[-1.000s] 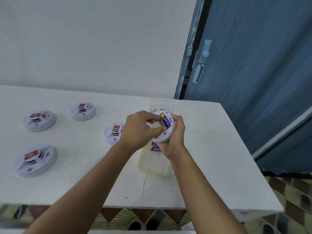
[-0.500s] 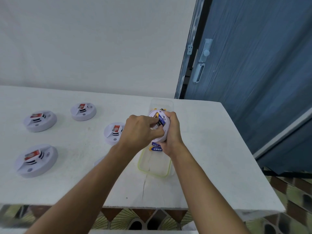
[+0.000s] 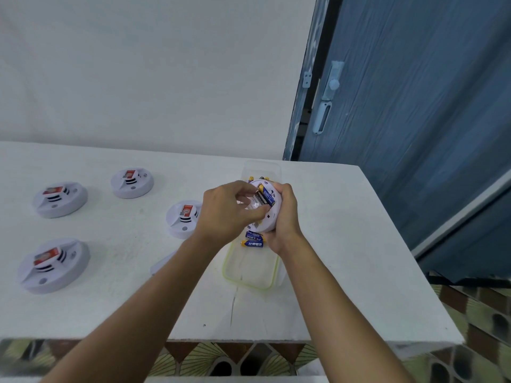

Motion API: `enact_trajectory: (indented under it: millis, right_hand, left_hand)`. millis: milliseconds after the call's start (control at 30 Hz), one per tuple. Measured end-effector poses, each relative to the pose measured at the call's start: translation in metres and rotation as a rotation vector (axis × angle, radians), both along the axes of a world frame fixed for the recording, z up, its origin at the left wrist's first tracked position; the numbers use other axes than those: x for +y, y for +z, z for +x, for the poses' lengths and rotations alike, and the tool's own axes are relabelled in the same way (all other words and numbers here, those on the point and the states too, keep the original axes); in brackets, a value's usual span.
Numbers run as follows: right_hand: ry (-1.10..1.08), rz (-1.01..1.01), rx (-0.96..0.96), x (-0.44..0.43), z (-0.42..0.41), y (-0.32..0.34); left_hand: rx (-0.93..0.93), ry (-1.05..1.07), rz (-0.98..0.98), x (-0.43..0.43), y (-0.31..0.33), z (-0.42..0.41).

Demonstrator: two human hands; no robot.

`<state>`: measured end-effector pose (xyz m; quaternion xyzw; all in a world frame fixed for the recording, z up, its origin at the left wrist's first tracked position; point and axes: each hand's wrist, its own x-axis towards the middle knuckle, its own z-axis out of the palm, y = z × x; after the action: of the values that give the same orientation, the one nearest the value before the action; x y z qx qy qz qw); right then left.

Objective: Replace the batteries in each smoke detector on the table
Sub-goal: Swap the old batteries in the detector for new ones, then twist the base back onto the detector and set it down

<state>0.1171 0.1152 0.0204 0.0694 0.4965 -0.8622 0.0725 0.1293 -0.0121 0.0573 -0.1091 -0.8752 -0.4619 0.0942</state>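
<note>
My right hand (image 3: 284,217) grips a white round smoke detector (image 3: 272,214), held back side up above a clear plastic container (image 3: 250,275). A blue and gold battery (image 3: 266,194) lies in its open compartment. My left hand (image 3: 229,210) has its fingertips pinched at that compartment, beside the battery. Two loose blue batteries (image 3: 253,240) rest in the container under the detector. Several other white smoke detectors with red labels sit on the table: one near my left wrist (image 3: 182,218), one farther back (image 3: 132,182), two at the left (image 3: 59,199) (image 3: 52,265).
The white table (image 3: 345,244) ends at its front edge near me and at its right edge by a blue door (image 3: 414,106). A small white cover piece (image 3: 163,265) lies half hidden under my left forearm. Patterned floor tiles show below the table.
The detector tilted slightly in my right hand and my left fingers shifted across the battery compartment, pressing at the battery. The other detectors stayed put.
</note>
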Motion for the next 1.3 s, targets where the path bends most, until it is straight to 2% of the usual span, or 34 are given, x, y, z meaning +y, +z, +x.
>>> enact_trajectory:
  millis: [133,267,400,433,500,600,700,800,967,1100,1200,1300]
  right_hand:
    - [-0.024,-0.023,-0.009,-0.001,0.0,-0.004]
    - [-0.01,-0.037,-0.024,-0.004,0.0,-0.005]
    - [-0.029,-0.068,-0.082,-0.01,0.0,-0.008]
    - [-0.032,-0.066,-0.096,-0.011,-0.001,-0.01]
    - [-0.031,-0.077,-0.12,-0.016,-0.002,-0.014]
    - [-0.04,-0.143,-0.118,-0.022,-0.004,-0.019]
    - [-0.013,-0.218,-0.104,-0.03,-0.003,-0.02]
    - [0.006,-0.22,-0.114,-0.039,-0.002,-0.025]
    - [0.004,-0.192,-0.148,-0.049,0.001,-0.03]
    - [0.002,-0.18,-0.15,-0.054,0.004,-0.031]
    - [0.006,-0.171,-0.158,-0.055,0.005,-0.031]
    - [-0.002,-0.169,-0.162,-0.055,0.007,-0.03]
  left_hand:
    - [-0.073,0.042,0.052,-0.004,-0.001,-0.004]
    - [-0.102,-0.011,0.062,-0.012,-0.002,-0.006]
    - [-0.277,-0.114,0.257,-0.037,-0.004,-0.003]
    - [-0.287,-0.11,0.241,-0.046,-0.005,-0.002]
    - [-0.272,-0.077,0.086,-0.068,-0.01,-0.002]
    - [-0.266,-0.05,-0.327,-0.1,-0.021,-0.002]
    - [-0.404,-0.13,-0.668,-0.119,-0.034,0.003]
    - [-0.428,-0.178,-0.852,-0.125,-0.045,0.008]
    - [-0.409,-0.179,-0.802,-0.128,-0.053,0.011]
    - [-0.459,-0.192,-0.669,-0.133,-0.052,0.014]
    - [-0.418,-0.174,-0.503,-0.133,-0.04,0.016]
    - [-0.383,-0.105,-0.196,-0.13,-0.023,0.017]
